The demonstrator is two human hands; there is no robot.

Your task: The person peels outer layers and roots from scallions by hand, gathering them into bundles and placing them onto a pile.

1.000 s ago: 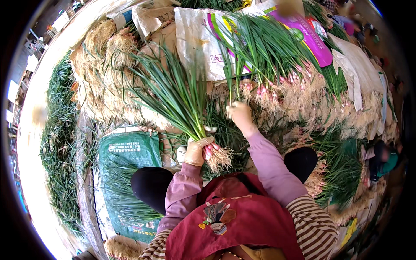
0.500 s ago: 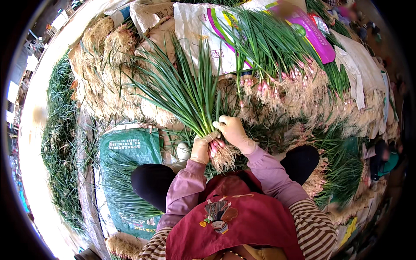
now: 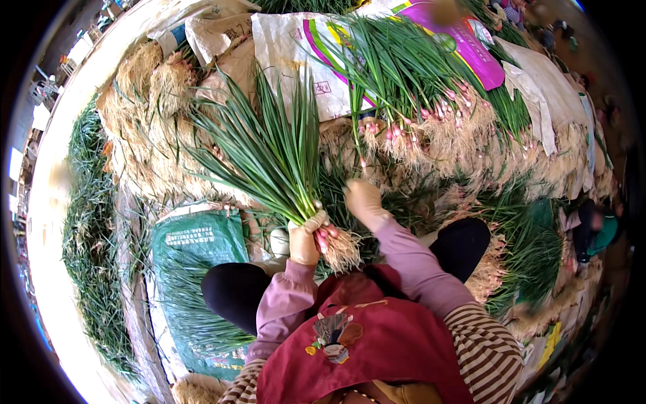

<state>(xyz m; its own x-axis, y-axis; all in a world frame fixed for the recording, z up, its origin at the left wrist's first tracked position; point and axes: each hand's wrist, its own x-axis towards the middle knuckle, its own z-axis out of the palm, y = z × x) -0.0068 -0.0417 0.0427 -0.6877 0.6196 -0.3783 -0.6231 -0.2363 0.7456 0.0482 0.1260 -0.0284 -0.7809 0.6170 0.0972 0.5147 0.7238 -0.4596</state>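
My left hand (image 3: 306,242), in a thin pale glove, is wrapped round a bunch of spring onions (image 3: 279,161) just above its pink bulbs. The long green leaves fan out up and to the left, and the pale roots hang below the hand. Apart from the bunch, to its right, is my right hand (image 3: 365,202), also gloved. Its fingers look curled together, and I cannot make out whether anything is in them. Beyond it lies a row of more spring onions (image 3: 397,81) with pink bulbs and bushy roots.
A green sack (image 3: 195,232) with green leaves on it lies left of my knee. Root-covered piles (image 3: 148,135) stand at the far left, and a white and purple sack (image 3: 282,60) lies at the back. More onion greens (image 3: 528,262) are at the right, near another person (image 3: 595,232).
My right hand has come away from the stems and moved up and right. My left hand keeps hold of the bunch. The whole view has shifted slightly.
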